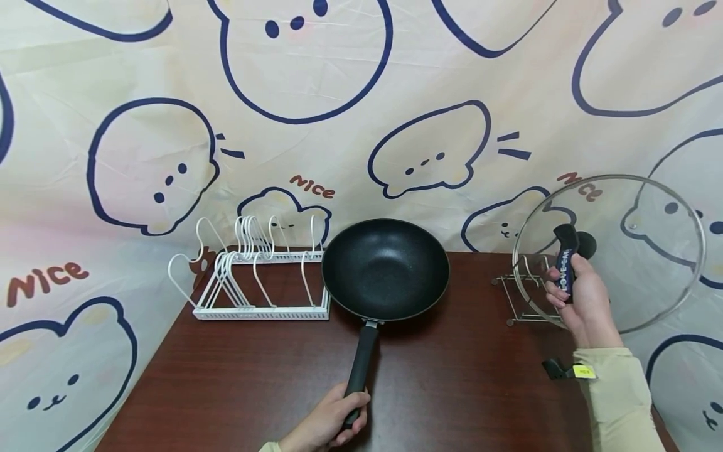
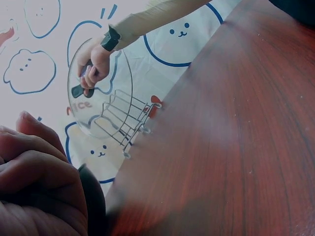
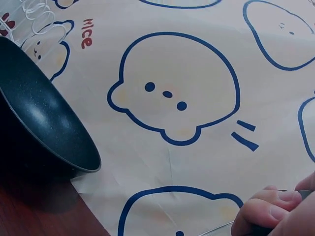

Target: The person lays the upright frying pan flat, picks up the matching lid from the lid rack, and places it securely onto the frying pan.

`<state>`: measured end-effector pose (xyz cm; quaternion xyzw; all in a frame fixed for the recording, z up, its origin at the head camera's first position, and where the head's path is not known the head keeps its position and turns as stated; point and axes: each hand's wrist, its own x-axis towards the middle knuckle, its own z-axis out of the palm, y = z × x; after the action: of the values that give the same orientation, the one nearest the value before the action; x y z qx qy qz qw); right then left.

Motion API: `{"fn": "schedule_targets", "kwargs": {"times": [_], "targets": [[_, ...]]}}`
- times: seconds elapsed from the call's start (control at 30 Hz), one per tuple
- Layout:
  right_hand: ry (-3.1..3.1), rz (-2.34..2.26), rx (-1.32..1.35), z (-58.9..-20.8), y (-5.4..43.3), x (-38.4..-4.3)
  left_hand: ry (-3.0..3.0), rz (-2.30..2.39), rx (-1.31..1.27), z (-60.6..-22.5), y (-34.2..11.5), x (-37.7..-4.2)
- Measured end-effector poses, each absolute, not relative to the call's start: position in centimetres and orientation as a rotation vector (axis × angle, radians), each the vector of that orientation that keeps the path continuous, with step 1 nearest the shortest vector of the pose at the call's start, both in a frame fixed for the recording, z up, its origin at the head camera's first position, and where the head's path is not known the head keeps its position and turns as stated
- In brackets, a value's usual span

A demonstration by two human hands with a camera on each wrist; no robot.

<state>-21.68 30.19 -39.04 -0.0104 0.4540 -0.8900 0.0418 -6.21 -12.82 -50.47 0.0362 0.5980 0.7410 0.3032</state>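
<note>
My left hand grips the long black handle of a black frying pan, near the handle's end. The pan's dark inside faces the head view, and its round body stands over the back middle of the table. At the right, my right hand holds a clear glass lid by its black handle, which bears white lettering. The lid stands steeply tilted and overlaps a small wire rack behind it. In the right wrist view the pan shows at the left, while fingers fill the lower right corner.
A white dish rack with several upright loops stands left of the pan at the table's back. The brown wooden table reaches back to a patterned cloth hanging behind it. A black strap with a yellow label sits at the right wrist.
</note>
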Motion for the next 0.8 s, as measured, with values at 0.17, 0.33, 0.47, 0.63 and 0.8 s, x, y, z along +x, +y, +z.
{"fn": "schedule_targets", "kwargs": {"times": [0.17, 0.33, 0.47, 0.63, 0.8], "targets": [[1.455, -2.706, -0.008, -38.6, 29.8, -21.5, 1.591, 1.960, 0.096, -50.4, -12.9, -6.2], [1.476, -2.724, 0.029, -38.5, 29.7, -21.3, 1.594, 1.953, 0.107, -50.5, -12.9, -6.2], [1.443, -2.762, -0.030, -38.4, 29.5, -21.2, 1.589, 1.953, 0.107, -50.5, -12.9, -6.2], [1.458, -2.768, -0.055, -38.2, 29.3, -21.0, 1.576, 1.948, 0.093, -50.3, -12.9, -6.3], [1.541, -2.767, -0.040, -37.8, 29.0, -20.6, 1.589, 1.937, 0.081, -50.4, -12.9, -6.3]]}}
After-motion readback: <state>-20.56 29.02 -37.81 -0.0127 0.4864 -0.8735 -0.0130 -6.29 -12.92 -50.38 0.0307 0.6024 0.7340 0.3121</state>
